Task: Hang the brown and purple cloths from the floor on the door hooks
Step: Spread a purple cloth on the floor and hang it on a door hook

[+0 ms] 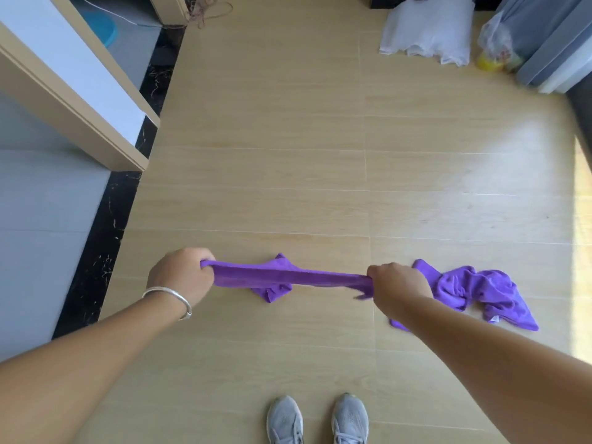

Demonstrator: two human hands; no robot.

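Note:
A purple cloth (pixel 288 277) is stretched in the air between my two hands, its lower part hanging down in the middle. My left hand (pixel 181 275), with a silver bangle on the wrist, grips its left end. My right hand (pixel 397 288) grips its right end. A second purple cloth (pixel 480 291) lies crumpled on the wooden floor just right of my right hand. No brown cloth and no door hooks are in view.
A door frame and white door (pixel 73 100) stand at the left beside a black threshold strip (pixel 105 238). White cloth (pixel 426 30), a plastic bag (pixel 496 46) and grey curtains (pixel 551 40) lie at the far right. My grey shoes (pixel 317 419) are at the bottom.

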